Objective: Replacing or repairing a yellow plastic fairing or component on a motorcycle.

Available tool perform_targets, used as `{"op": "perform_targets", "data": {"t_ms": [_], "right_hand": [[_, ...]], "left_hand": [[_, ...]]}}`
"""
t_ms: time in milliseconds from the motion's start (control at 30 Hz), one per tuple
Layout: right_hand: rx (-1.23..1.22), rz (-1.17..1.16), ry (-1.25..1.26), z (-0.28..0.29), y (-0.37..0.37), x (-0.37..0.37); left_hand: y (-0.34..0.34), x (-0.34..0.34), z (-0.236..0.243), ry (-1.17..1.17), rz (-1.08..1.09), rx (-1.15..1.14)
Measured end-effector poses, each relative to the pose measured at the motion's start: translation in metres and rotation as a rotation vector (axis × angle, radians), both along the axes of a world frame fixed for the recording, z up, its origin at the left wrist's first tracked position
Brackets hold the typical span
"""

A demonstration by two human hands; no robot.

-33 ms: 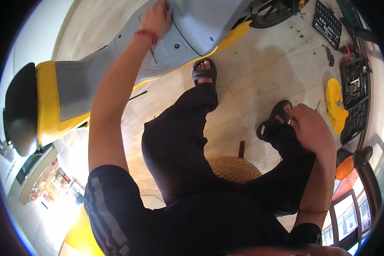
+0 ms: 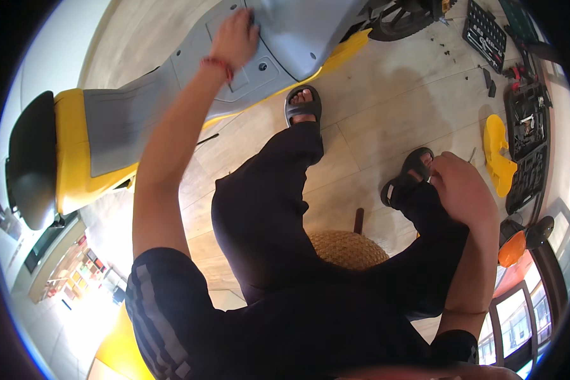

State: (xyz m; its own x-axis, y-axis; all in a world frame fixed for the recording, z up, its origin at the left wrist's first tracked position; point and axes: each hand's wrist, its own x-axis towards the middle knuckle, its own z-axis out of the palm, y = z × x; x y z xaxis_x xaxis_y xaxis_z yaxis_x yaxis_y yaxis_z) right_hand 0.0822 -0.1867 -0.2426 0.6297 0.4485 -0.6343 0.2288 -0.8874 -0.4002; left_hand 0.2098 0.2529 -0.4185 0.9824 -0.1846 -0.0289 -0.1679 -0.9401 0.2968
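My left hand [image 2: 234, 43], with a red band at the wrist, is over the grey floorboard panel [image 2: 218, 38] of a yellow and grey scooter [image 2: 69, 149]. Its bent fingers draw together at the panel's seam. Something small and dark shows by the fingertips, too blurred to name. A round recess [image 2: 263, 66] lies in the panel right of the wrist. My right hand [image 2: 453, 180] hangs over my right knee, bent at the wrist, close to my right sandal [image 2: 408, 174]. Its fingers are mostly hidden behind the back of the hand.
A stool with a woven seat [image 2: 348, 248] stands beneath me. Open black tool cases [image 2: 529, 126], a tray of sockets [image 2: 486, 35], a yellow plastic part [image 2: 499, 155] and small loose pieces lie on the floor at right. The scooter's wheel [image 2: 399, 22] is at the top, an orange object [image 2: 512, 249] at far right.
My left hand has shifted slightly toward me and to the right over the panel. The right hand has hardly moved.
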Motion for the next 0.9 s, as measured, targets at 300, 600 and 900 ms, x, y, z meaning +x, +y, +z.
{"op": "perform_targets", "data": {"t_ms": [300, 600, 900], "right_hand": [[0.073, -0.017, -0.060, 0.004, -0.008, -0.015], [0.125, 0.001, -0.125, 0.000, -0.018, -0.011], [0.192, 0.002, -0.153, -0.010, -0.011, -0.006]], "left_hand": [[-0.032, -0.075, 0.015, 0.006, 0.156, 0.152], [-0.041, -0.075, 0.015, 0.042, 0.201, 0.170], [-0.027, -0.058, 0.079, 0.624, -0.206, 0.370]]}}
